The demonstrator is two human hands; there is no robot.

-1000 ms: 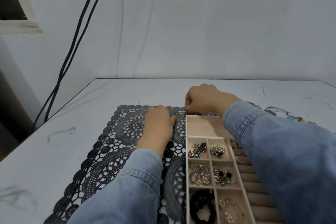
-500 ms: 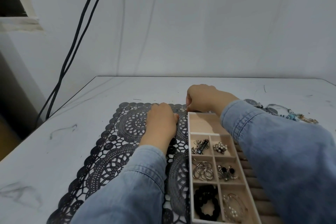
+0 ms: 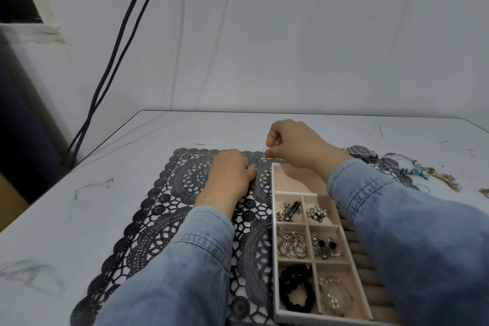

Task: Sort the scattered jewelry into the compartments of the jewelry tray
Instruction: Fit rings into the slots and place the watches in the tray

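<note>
Beige compartmented jewelry tray (image 3: 273, 219) sits at the near right of the worktop (image 3: 66, 219), on a black openwork lace placemat (image 3: 164, 219). The right hand (image 3: 293, 145) hangs just beyond the tray's far rim and pinches a thin wire hoop (image 3: 264, 150) between thumb and forefinger. The left hand (image 3: 230, 174) rests curled on the placemat beside the tray's far left corner and appears to pinch a small metal ring (image 3: 251, 167).

Hazards: both pieces are thin. A slack pinch would likely drop one into the placemat's holes, where it may snag or be lost to sight. The blue denim sleeve (image 3: 397, 219) overhangs the tray's right side; it may sweep sorted pieces out and hides the slots there.

Obstructions: a metal wristwatch (image 3: 360, 152), a blue-beaded bracelet (image 3: 412, 169) and a gold chain (image 3: 444, 180) lie unsorted toward the far right edge, behind the right forearm. Two black cables (image 3: 119, 47) run down the wall at the far left corner.
</note>
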